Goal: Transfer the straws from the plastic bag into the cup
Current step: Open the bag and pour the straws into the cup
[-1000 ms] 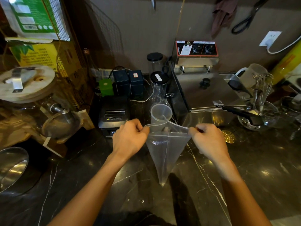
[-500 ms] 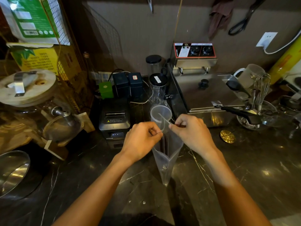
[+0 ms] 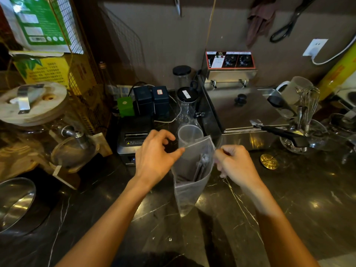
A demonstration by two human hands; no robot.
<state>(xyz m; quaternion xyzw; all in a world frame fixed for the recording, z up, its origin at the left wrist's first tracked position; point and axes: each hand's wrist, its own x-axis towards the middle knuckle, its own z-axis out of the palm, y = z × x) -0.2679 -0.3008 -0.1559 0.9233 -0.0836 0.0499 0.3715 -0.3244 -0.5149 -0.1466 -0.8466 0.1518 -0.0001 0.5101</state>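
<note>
**Plastic bag held open by both hands in front of the cup**

A clear plastic bag (image 3: pixel 192 176) is held upright over the dark marble counter (image 3: pixel 289 209), its mouth spread between two hands. The left rim of the bag is pinched between thumb and forefinger of the left hand (image 3: pixel 154 158); the remaining fingers of that hand are curled loosely. The right rim is gripped by the right hand (image 3: pixel 235 164), whose fingers are folded inward, so the exact pinch point is hidden behind the knuckles. The two hands are kept apart, one at each side of the bag.

Inside the bag, a dim bundle of slender straws (image 3: pixel 201 166) is made out against the right wall, but the film is hazy and the count cannot be told. The pointed lower end of the bag is seen near the counter; whether it touches the surface cannot be told.

Just beyond the bag's far rim, a clear cup (image 3: pixel 189 132) is seen, its lower part covered by the bag. Farther back, a clear jar with a black lid (image 3: pixel 186 101) is placed, and to the right a steel fryer (image 3: pixel 244 112) is set against the wall. At the left, a receipt printer (image 3: pixel 133 137) is partly hidden by the left hand. A steel bowl (image 3: pixel 15 203) is cut off by the left edge. Both forearms are cut off at the near edge.
</note>
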